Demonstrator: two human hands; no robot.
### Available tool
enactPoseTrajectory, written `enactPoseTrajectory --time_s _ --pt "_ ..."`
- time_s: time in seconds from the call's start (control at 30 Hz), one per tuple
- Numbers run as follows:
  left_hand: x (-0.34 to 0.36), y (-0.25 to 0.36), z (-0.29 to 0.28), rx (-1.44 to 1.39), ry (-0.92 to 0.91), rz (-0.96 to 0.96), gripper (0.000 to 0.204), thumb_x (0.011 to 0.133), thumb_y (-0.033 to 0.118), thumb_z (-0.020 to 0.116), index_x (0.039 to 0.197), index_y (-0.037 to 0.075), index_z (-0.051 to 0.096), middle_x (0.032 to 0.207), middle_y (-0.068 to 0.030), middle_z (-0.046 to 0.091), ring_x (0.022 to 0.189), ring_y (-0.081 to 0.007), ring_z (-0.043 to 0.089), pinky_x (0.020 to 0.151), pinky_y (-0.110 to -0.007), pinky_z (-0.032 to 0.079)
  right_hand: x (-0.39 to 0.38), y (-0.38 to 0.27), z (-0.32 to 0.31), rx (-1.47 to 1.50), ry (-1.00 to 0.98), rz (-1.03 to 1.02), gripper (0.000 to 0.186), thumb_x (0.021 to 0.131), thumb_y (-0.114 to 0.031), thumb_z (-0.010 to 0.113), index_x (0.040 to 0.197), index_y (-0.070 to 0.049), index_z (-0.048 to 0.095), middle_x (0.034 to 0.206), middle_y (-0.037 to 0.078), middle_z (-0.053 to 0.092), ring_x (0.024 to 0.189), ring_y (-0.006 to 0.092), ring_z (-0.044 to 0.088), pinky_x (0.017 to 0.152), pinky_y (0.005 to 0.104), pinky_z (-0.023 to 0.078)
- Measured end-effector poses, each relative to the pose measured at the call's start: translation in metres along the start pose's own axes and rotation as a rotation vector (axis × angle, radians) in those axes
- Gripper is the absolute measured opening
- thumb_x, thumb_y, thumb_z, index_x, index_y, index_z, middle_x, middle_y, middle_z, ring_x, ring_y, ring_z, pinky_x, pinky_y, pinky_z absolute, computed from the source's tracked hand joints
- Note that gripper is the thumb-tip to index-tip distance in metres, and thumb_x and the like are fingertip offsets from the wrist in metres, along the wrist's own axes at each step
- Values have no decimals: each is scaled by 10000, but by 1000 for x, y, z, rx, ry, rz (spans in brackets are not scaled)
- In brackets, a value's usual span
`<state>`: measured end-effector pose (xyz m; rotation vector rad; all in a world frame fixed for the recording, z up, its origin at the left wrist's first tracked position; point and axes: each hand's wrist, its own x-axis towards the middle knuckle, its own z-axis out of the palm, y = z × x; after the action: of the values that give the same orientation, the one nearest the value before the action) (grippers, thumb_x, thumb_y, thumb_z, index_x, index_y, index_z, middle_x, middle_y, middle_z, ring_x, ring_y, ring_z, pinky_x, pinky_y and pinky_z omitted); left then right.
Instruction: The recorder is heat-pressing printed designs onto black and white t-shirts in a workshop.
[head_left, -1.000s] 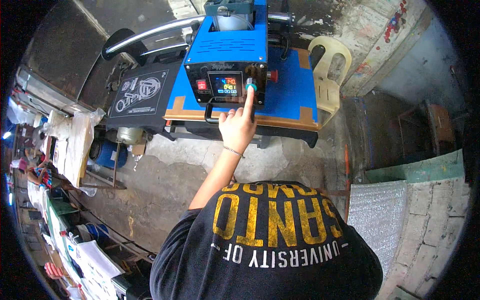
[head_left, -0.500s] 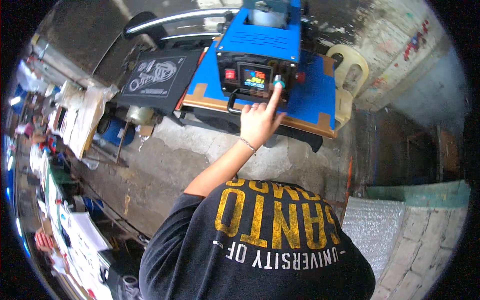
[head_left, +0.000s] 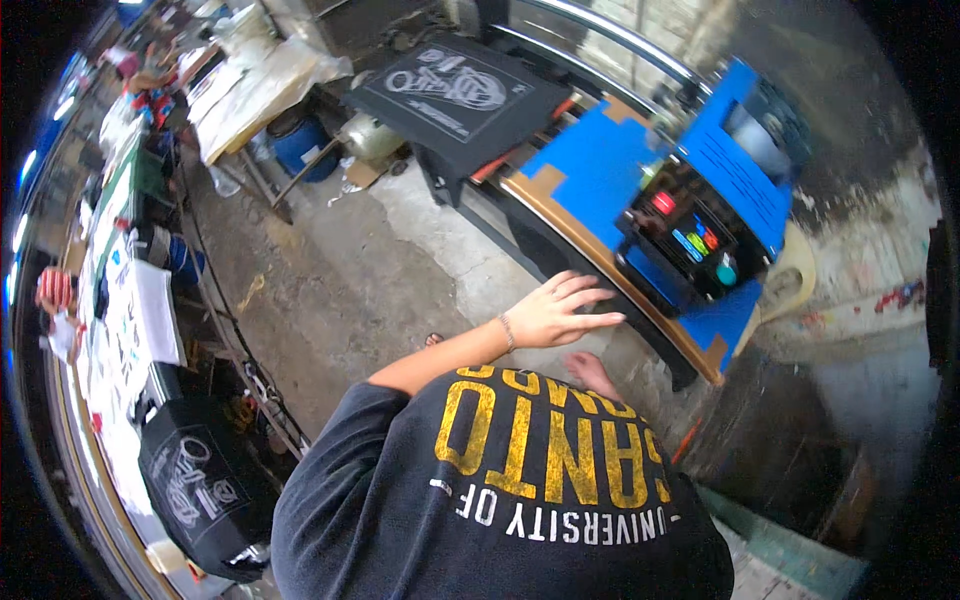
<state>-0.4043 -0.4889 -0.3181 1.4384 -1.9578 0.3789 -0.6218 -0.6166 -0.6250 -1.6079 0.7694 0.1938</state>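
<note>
My left hand (head_left: pixel 560 312), with a bracelet at the wrist, is open in the air below the blue-and-black press (head_left: pixel 705 195), fingers spread and holding nothing. The press has a red switch (head_left: pixel 663 203), a lit display (head_left: pixel 698 240) and a teal knob (head_left: pixel 726 270), and stands over a blue board (head_left: pixel 570 170) with brown tape at its corners. Left of it, a black cloth (head_left: pixel 450 95) with a white print lies flat. What seems to be my right hand (head_left: pixel 590 372) shows blurred beside my dark shirt, its fingers unclear.
At the left, a long work table (head_left: pixel 125 310) holds white sheets and dark printed cloth (head_left: pixel 200 480). People (head_left: pixel 150 90) are at the far left. A blue drum (head_left: pixel 300 150), a metal tank (head_left: pixel 368 136) and a cream plastic chair (head_left: pixel 795 290) stand around the press.
My left index finger has left the teal knob and the hand has lowered with fingers apart. The view has swung leftward, and what seems my right hand has appeared.
</note>
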Motion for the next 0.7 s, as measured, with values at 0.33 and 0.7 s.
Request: enactPoseTrajectory --time_s 0.33,0.7 --pt "-328 -43 -126 -145 -492 -1351 627 819 331 612 1352 108 369 1079 -186 607 971 -347 597 819 -435 480 217 -297 142 719 -10 -227 367 880 -193 599 1207 -54 507 1136 62 571 1099 200 524 870 375 465" --pt "-468 12 -214 -126 -96 -2059 597 825 339 641 1319 73 438 1114 -178 614 1034 -327 586 879 -397 469 315 -426 237 1034 597 32 722 767 -387 732 1341 -106 394 1348 70 445 1150 267 487 936 446 413"
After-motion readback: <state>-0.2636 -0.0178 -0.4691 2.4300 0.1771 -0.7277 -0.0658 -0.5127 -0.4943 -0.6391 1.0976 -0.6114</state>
